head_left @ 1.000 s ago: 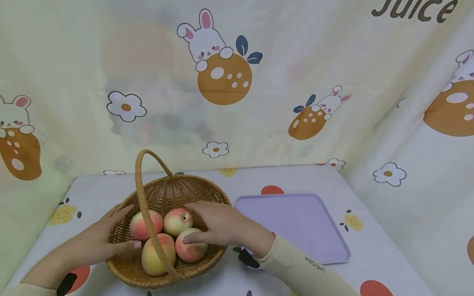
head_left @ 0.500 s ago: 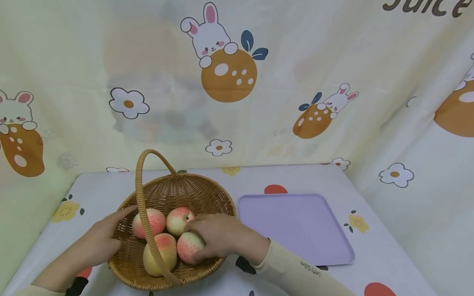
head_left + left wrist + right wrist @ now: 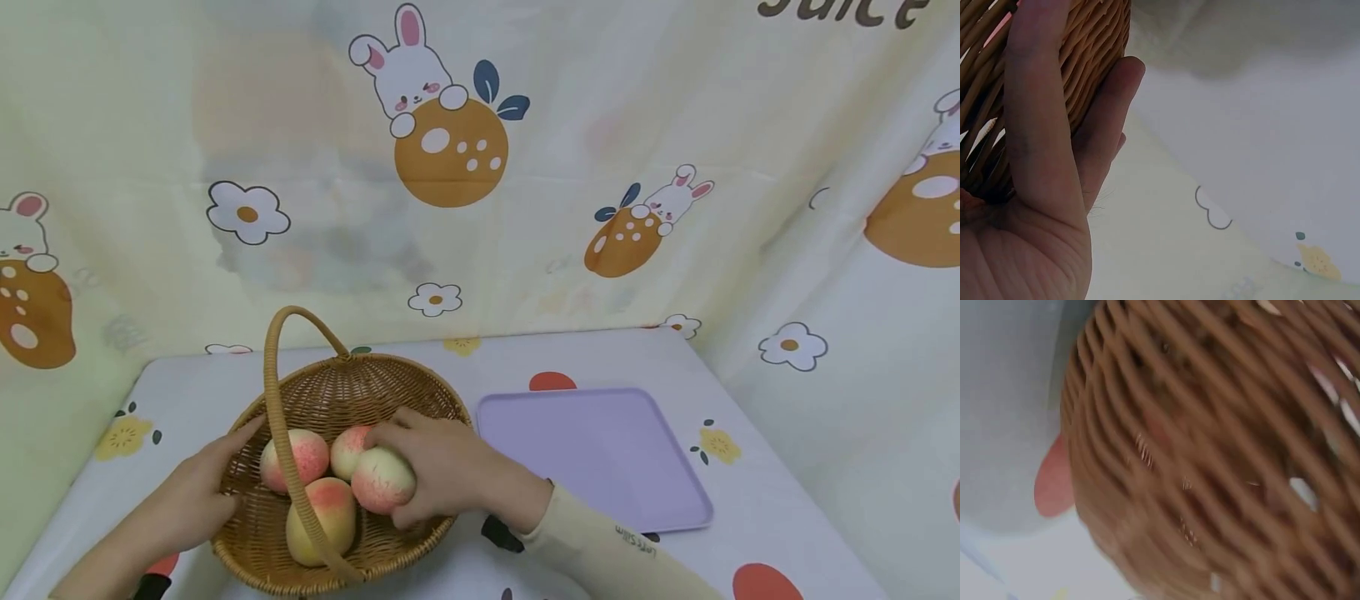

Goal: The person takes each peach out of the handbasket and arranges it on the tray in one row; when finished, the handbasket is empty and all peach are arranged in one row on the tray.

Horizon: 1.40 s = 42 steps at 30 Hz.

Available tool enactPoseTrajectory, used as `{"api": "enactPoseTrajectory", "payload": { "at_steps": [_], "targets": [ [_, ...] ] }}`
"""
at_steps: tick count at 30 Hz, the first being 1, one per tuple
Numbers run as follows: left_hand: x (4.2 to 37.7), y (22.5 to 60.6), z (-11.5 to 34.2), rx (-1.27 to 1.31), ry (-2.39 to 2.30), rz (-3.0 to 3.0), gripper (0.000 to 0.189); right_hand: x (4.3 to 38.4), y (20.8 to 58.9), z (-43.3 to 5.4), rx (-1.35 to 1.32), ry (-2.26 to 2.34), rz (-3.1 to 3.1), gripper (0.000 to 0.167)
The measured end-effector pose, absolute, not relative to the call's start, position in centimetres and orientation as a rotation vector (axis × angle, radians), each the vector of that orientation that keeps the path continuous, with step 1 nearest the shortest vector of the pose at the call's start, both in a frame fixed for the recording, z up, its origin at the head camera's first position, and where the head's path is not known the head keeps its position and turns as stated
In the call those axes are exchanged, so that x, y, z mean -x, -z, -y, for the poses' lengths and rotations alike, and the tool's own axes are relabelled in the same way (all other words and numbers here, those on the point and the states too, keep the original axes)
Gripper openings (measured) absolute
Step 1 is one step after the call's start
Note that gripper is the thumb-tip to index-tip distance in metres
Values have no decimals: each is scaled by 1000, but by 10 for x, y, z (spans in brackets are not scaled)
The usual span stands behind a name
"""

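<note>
A brown wicker basket with an arched handle holds several peaches. My right hand reaches over its right rim and grips a pale pink peach, thumb near and fingers on the far side. Behind that one, another peach is partly covered by the fingers. A pink peach lies to the left, and a yellow-red peach sits in front, crossed by the handle. My left hand holds the basket's left side; in the left wrist view its fingers lie along the wicker. The right wrist view shows blurred wickerwork.
To the right of the basket, a flat lilac tray lies on the white patterned tablecloth. A cream curtain with rabbit and fruit prints hangs behind the table and at both sides.
My right hand has closed round the right-front peach and turned it, raising it slightly. My left thumb has drawn back from inside the basket to its rim.
</note>
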<state>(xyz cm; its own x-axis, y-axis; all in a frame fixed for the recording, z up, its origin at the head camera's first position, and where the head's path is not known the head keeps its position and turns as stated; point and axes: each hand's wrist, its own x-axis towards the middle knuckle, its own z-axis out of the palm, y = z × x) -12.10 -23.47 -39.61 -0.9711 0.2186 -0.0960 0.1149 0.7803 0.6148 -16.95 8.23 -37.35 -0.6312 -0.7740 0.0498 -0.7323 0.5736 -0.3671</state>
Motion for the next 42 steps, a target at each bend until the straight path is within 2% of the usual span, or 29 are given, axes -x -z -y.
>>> {"api": "enactPoseTrajectory", "payload": {
  "at_steps": [7,15,19,24,33,37,42],
  "targets": [
    [122,396,237,-260,-962,-2784,92,182,358,-114,1145,1534,-2224,72],
    [122,395,238,-267,-954,-2784,91,201,354,-158,1038,1910,-2101,79],
    [123,394,238,-260,-944,-2782,92,207,356,-176,950,1901,-2206,82],
    [122,395,238,-261,-948,-2789,94,212,366,-194,894,1778,-2421,76],
    [122,396,237,-253,-960,-2780,94,224,408,-225,695,1452,-2633,75],
    [123,396,237,-257,-963,-2783,94,225,429,-231,682,1357,-2604,71],
    [123,396,237,-257,-969,-2782,94,219,441,-230,681,1269,-2578,77]
  ]
}}
